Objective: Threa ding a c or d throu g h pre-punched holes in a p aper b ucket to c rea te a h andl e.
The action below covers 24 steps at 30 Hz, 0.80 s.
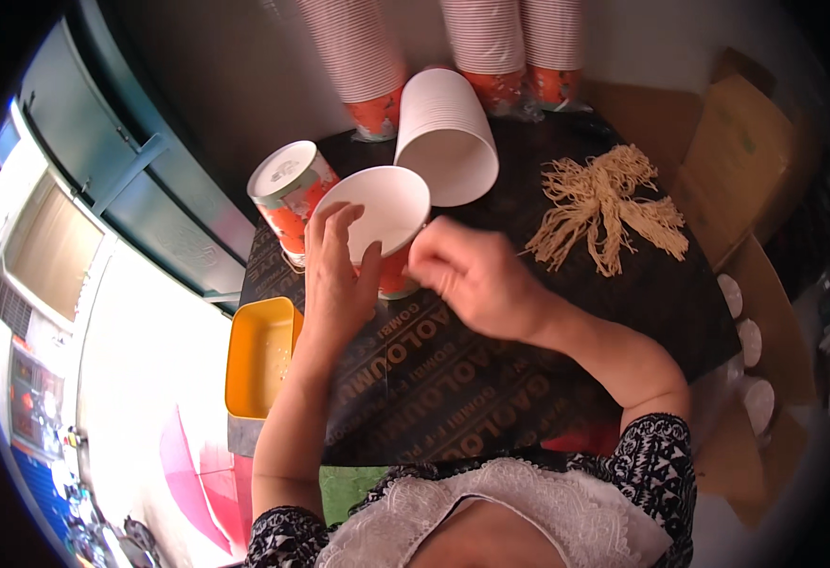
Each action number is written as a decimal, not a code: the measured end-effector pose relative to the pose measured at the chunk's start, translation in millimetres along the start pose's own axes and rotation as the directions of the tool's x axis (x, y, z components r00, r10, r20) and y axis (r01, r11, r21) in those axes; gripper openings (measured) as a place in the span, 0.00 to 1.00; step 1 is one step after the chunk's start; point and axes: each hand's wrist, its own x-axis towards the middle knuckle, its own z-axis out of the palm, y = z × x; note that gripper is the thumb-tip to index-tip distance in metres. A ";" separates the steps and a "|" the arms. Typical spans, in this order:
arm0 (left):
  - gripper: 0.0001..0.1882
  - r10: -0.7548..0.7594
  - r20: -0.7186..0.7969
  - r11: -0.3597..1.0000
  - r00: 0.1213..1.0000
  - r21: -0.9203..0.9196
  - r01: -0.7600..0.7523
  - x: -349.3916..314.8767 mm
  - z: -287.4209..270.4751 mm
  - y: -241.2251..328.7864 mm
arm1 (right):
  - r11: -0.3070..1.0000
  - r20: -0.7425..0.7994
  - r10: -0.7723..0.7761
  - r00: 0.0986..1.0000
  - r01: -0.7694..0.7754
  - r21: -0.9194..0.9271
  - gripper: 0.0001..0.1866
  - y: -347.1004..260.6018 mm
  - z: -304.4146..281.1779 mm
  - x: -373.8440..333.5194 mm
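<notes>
— What colour is the nearest cup?
— White inside, mostly orange-red outside
— And around it?
— Black table with tan lettering, yellow tub, beige strings, white lace collar, black sleeve with white geometric print

Smooth paper bucket, rough fibrous strings; smooth plastic bin

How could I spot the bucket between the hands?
On the dark table, look between the left hand and the right hand. There is an orange-patterned paper bucket. Its open mouth faces up, unlike the closed-topped bucket on its left and the white stack lying behind it.
</notes>
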 end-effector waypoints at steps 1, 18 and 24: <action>0.21 0.021 -0.053 1.000 0.998 0.001 -0.020 5.1 -2.2 3.4 | 0.998 -0.026 0.057 0.998 -0.057 0.018 0.02 -0.4 -5.6 7.4; 0.22 -0.326 0.519 0.430 0.790 -0.663 0.613 37.9 3.6 44.2 | 0.972 -0.053 0.122 0.991 -0.109 0.207 0.06 12.5 -22.6 32.6; 0.16 -0.317 0.436 0.574 0.842 -0.619 0.537 33.8 5.2 36.8 | 0.990 -0.093 0.121 0.988 -0.113 0.089 0.06 16.0 -19.8 31.7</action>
